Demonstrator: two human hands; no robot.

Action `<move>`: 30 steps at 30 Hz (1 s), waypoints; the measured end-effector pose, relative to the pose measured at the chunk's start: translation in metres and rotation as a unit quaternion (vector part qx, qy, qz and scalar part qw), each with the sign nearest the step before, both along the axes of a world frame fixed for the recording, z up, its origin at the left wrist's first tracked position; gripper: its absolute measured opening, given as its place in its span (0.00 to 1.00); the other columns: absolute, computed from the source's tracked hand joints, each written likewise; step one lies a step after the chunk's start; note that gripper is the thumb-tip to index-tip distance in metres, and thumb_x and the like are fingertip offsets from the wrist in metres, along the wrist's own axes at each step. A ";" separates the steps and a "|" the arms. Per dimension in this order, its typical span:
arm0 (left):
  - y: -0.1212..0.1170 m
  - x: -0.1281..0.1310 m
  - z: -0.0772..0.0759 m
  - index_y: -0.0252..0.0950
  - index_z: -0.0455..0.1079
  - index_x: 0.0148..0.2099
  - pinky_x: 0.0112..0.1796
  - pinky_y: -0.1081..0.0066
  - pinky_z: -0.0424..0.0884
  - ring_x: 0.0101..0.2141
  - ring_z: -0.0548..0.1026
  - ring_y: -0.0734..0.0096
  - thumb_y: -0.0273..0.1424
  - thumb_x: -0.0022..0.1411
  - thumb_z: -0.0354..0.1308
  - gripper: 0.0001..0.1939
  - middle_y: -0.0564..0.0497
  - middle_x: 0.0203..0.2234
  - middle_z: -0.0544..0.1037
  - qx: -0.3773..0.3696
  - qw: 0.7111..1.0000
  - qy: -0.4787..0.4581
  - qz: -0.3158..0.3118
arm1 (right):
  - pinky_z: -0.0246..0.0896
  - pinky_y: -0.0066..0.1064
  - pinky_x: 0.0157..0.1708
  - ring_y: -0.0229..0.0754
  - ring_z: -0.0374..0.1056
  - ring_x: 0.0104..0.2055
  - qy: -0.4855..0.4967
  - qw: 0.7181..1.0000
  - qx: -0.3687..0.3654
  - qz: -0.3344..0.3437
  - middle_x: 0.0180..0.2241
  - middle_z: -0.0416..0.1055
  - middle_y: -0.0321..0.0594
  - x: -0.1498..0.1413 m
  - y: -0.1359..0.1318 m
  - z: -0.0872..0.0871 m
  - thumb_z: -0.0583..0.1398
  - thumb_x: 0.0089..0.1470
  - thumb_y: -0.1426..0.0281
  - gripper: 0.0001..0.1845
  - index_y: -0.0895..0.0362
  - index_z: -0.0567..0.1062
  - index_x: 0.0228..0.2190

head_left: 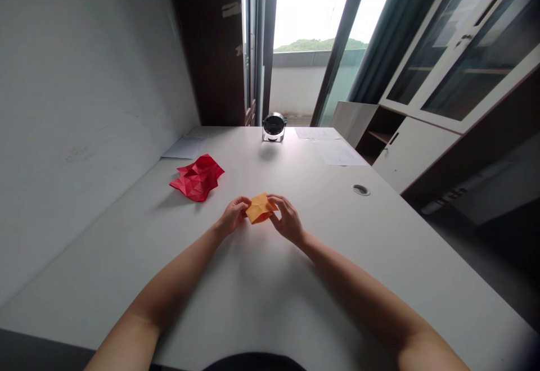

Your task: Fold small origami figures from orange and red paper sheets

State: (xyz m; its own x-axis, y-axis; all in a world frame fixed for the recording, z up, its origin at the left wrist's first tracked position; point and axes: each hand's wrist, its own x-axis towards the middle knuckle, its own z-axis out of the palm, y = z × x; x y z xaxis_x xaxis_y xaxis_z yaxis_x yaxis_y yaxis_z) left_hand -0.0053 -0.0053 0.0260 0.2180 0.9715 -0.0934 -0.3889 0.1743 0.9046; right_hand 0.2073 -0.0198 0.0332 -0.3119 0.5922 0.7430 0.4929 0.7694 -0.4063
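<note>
A small piece of folded orange paper (259, 208) is held between both hands above the middle of the white table. My left hand (235, 215) pinches its left corner between thumb and fingers. On the other side, my right hand (288, 217) grips the right edge, fingers over the top and thumb below. The paper's near side gapes slightly, showing a darker fold inside. To the left on the table lies a larger sheet of creased red paper (198, 177), its corners raised, touched by neither hand.
A round black device on a clear stand (274, 126) is at the table's far edge. White sheets lie at the back left (184, 147) and back right (340, 152). A cable hole (361, 190) is set in the table's right side. A wall borders the left.
</note>
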 end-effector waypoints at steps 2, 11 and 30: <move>0.001 -0.001 -0.001 0.34 0.69 0.34 0.30 0.75 0.67 0.28 0.71 0.75 0.27 0.45 0.58 0.10 0.53 0.28 0.72 -0.002 1.000 0.004 -0.004 | 0.67 0.45 0.50 0.48 0.66 0.54 0.009 1.000 -0.012 -0.009 0.53 0.69 0.47 0.002 0.003 0.000 0.57 0.59 0.72 0.17 0.52 0.68 0.50; 0.002 -0.005 0.002 0.34 0.68 0.30 0.30 0.71 0.69 0.27 0.71 0.70 0.25 0.42 0.55 0.08 0.51 0.24 0.72 -0.039 0.998 -0.007 -0.039 | 0.73 0.38 0.43 0.41 0.74 0.43 0.106 0.976 -0.166 0.096 0.49 0.71 0.44 -0.003 0.006 -0.005 0.57 0.61 0.67 0.17 0.51 0.69 0.51; 0.003 -0.001 -0.003 0.36 0.68 0.49 0.35 0.70 0.71 0.31 0.74 0.71 0.29 0.49 0.63 0.23 0.51 0.32 0.75 0.020 0.999 0.027 0.009 | 0.74 0.38 0.42 0.40 0.73 0.44 0.107 0.966 -0.189 0.138 0.56 0.63 0.49 -0.002 0.012 -0.013 0.59 0.58 0.69 0.05 0.56 0.75 0.35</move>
